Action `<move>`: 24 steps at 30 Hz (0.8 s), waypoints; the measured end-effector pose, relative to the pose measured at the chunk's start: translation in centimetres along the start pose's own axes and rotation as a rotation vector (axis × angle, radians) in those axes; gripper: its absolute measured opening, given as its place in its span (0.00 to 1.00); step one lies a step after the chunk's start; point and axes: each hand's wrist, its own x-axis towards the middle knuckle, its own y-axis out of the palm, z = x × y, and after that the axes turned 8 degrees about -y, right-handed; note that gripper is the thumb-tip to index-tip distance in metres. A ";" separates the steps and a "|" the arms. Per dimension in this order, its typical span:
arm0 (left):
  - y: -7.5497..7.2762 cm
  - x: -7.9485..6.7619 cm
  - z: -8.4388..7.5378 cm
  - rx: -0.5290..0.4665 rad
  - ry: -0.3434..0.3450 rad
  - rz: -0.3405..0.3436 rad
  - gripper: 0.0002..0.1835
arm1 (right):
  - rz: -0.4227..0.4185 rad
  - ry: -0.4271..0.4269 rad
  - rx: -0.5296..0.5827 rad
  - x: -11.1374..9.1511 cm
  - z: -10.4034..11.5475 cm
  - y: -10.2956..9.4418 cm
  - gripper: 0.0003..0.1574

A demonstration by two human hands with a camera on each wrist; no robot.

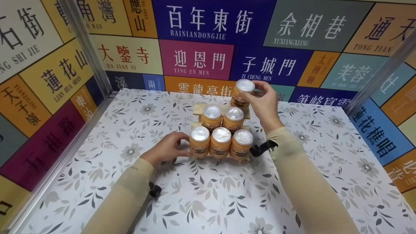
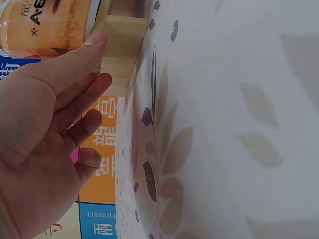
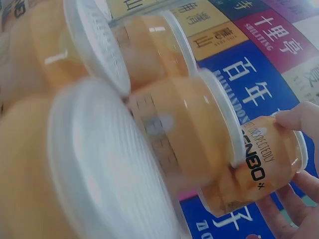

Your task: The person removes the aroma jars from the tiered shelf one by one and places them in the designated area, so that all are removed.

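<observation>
A tiered wooden rack (image 1: 199,110) stands on the floral table (image 1: 208,195) with several orange jars with silver lids on it: three on the front row (image 1: 221,140) and two behind (image 1: 223,117). My right hand (image 1: 265,97) grips another orange jar (image 1: 242,94) by its upper part, above the rack's back right; in the right wrist view this jar (image 3: 259,167) shows past the blurred racked jars. My left hand (image 1: 169,148) rests against the rack's front left corner; in the left wrist view its fingers (image 2: 82,94) lie on the wooden end (image 2: 119,50) under a jar (image 2: 47,25).
Colourful panels with Chinese street names wall in the table on the left (image 1: 42,81), back (image 1: 201,42) and right (image 1: 383,107). Metal posts (image 1: 87,45) stand at the back corners. The floral tabletop stretches bare toward me.
</observation>
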 end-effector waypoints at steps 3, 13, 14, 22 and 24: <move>0.0 0.0 0.0 0.001 -0.002 -0.003 0.28 | -0.027 -0.011 -0.007 -0.1 -0.3 -1.4 0.30; -0.1 -0.2 0.3 -0.012 -0.046 0.007 0.31 | -0.072 -0.004 -0.031 -1.4 -1.2 -5.5 0.31; -0.1 -0.2 0.4 -0.012 -0.045 0.005 0.31 | -0.072 0.004 -0.036 -1.5 -1.5 -5.7 0.31; 0.2 -0.4 0.3 0.037 0.030 0.001 0.29 | -0.065 0.066 -0.074 -2.4 -3.6 -7.6 0.33; 0.1 -0.3 0.2 0.055 0.034 -0.003 0.28 | -0.048 0.084 -0.100 -2.5 -4.2 -8.0 0.33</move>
